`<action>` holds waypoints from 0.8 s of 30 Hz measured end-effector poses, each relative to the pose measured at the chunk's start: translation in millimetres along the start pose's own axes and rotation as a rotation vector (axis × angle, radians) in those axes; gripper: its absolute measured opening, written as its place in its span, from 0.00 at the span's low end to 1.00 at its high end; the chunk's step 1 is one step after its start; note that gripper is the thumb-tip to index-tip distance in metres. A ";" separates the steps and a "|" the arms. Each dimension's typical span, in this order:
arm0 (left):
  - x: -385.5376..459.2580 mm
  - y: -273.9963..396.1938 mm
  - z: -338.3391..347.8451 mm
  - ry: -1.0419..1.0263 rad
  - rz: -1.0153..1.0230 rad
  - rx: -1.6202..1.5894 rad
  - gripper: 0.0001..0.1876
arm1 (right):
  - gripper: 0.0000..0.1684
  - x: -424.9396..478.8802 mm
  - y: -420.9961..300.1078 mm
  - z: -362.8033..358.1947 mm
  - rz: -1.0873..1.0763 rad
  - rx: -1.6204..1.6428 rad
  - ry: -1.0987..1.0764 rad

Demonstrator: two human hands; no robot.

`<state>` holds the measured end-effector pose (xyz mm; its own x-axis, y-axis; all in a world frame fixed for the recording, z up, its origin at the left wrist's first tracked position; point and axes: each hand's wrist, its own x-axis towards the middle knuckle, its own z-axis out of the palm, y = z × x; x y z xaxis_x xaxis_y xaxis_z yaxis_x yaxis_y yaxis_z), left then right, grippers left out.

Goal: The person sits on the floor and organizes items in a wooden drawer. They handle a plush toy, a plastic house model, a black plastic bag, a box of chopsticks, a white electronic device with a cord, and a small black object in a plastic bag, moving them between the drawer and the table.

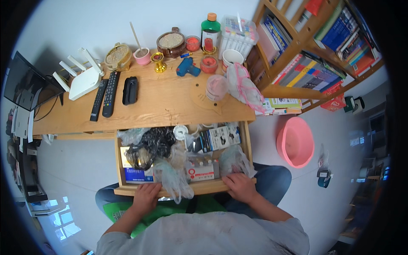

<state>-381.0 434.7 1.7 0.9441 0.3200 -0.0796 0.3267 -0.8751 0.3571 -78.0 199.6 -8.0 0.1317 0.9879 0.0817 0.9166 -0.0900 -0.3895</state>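
Before me a wooden drawer is pulled out of the desk. My left hand rests over the left part of its front edge, fingers curled on the rim. Over the right part of the same edge lies my right hand, beside a clear plastic bag. Inside are a black plastic bag, a blue medicine box, a red and white box and a black and white box. A translucent bag hangs over the front edge between my hands.
On the desk stand a white router, remote controls, an empty black case, a blue tool-like object and a lidded jar. A wooden bookshelf is at right. A pink basin sits on the floor.
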 end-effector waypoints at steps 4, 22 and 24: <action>4.1 4.9 -6.4 0.078 0.022 0.004 0.26 | 0.26 -1.1 -2.3 2.8 -0.027 -0.045 0.063; -27.0 1.8 19.6 0.129 0.051 0.042 0.26 | 0.27 -28.1 -12.3 22.5 -0.051 -0.079 0.083; -27.8 -0.2 22.3 0.132 0.043 0.041 0.26 | 0.27 -28.2 -10.3 28.9 -0.083 -0.092 0.098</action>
<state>-406.3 417.8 -17.0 0.9439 0.3248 0.0591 0.2904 -0.9022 0.3189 -102.1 176.4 -32.7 0.0866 0.9757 0.2012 0.9561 -0.0246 -0.2921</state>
